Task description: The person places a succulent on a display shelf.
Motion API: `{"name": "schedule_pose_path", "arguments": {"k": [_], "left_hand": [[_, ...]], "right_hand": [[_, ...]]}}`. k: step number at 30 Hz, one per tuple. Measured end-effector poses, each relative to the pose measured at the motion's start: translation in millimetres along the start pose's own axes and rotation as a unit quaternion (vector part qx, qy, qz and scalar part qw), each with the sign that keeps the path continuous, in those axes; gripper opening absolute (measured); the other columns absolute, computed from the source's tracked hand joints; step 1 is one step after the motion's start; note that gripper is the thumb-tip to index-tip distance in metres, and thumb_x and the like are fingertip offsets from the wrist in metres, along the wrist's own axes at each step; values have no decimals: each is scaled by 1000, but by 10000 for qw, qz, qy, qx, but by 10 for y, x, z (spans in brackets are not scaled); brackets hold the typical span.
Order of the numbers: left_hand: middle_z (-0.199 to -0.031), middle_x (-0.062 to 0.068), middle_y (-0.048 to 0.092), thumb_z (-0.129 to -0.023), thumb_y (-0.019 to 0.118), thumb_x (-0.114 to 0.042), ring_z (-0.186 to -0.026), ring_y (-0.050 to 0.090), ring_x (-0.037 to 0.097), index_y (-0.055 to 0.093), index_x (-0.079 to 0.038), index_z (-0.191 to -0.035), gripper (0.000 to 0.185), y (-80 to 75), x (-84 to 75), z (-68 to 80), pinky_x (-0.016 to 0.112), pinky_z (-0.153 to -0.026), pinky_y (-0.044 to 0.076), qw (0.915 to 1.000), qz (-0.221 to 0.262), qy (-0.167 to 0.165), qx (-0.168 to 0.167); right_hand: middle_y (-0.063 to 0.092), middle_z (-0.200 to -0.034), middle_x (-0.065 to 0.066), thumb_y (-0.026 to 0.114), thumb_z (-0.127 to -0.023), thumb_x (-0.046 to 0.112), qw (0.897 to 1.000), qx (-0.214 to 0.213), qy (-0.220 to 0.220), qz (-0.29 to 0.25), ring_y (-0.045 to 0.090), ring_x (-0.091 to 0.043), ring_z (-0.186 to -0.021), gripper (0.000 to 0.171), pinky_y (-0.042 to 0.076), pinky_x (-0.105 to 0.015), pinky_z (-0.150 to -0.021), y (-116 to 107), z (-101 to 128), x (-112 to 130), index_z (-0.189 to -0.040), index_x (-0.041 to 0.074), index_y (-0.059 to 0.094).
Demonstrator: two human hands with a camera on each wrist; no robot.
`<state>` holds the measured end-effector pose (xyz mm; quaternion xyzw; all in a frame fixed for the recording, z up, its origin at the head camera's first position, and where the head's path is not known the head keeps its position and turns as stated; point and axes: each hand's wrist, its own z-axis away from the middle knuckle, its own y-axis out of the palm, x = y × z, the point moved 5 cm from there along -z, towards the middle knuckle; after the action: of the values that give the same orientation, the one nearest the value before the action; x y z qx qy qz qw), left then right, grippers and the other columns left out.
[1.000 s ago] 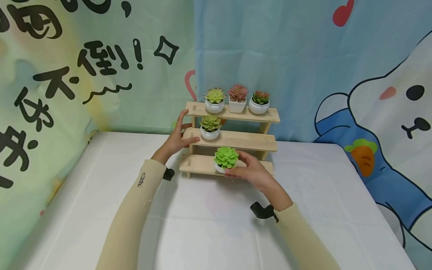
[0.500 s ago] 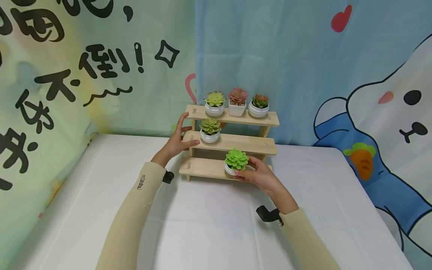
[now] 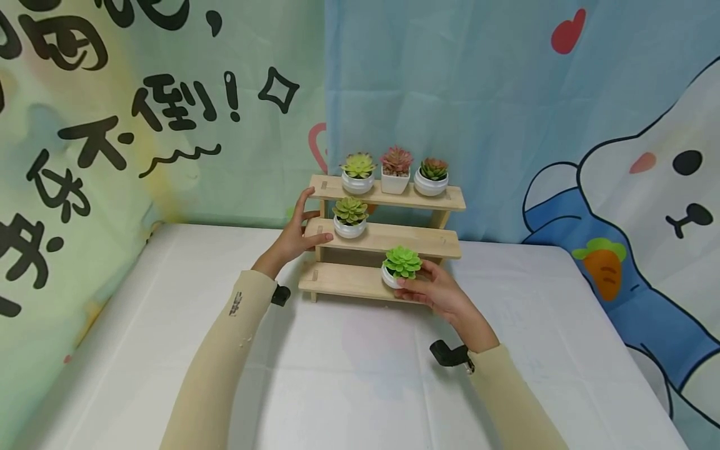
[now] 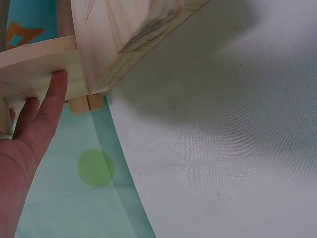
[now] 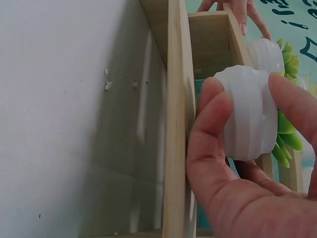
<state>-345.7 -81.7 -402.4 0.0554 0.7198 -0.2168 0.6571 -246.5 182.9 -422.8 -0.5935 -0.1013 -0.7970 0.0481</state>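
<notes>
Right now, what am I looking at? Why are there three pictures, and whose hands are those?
They are a person's two hands, filmed by three cameras. The big picture comes from a camera on the person's head. The other two come from cameras strapped to each wrist, so they look very close up and tilted.

On the white table stands a wooden three-step shelf with small succulent plants in white pots. The left hand touches the shelf's left end with straight fingers. The right hand holds a bright green succulent pot at the bottom step; the right wrist picture shows its fingers wrapped round the white pot.
</notes>
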Motion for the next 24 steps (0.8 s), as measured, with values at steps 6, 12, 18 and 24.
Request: {"name": "schedule_pose_path", "arguments": {"k": [6, 12, 18, 24], "left_hand": [[-155, 20, 24, -93, 69, -14, -130, 40, 51, -2, -44, -154, 98, -9, 12, -11, 62, -84, 50, 10000, -22, 12, 3], [-156, 19, 24, -93, 69, -14, -131, 38, 52, -2, -44, -154, 98, -39, 4, 10, 61, -85, 50, 10000, -55, -7, -51], [-156, 20, 24, -93, 69, -13, -131, 38, 52, -2, -42, -154, 98, -38, -15, 21, 62, -85, 50, 10000, -66, -19, -57], [-156, 20, 24, -93, 68, -13, -131, 38, 52, -2, -42, -154, 98, -32, -6, 18, 63, -85, 49, 10000, -19, 1, -23]], "right_hand": [[51, -120, -18, 57, -94, -7, 9999, 67, -79, -39, 70, -16, -81, 65, 56, -28, -79, -12, -14, -15, -147, -11, 20], [55, -115, -15, 57, -94, -8, 9996, 207, -182, 46, 71, -16, -81, 61, 57, -28, -78, 15, -21, -25, -144, -14, 23], [61, -104, -7, 58, -94, -5, 9996, 220, -93, 147, 71, -13, -77, 60, 57, -25, -72, 8, -16, -36, -144, -13, 25], [61, -105, -9, 59, -95, -3, 9996, 170, -37, 209, 71, -12, -78, 63, 57, -24, -72, 5, 1, -49, -146, -12, 23]]}}
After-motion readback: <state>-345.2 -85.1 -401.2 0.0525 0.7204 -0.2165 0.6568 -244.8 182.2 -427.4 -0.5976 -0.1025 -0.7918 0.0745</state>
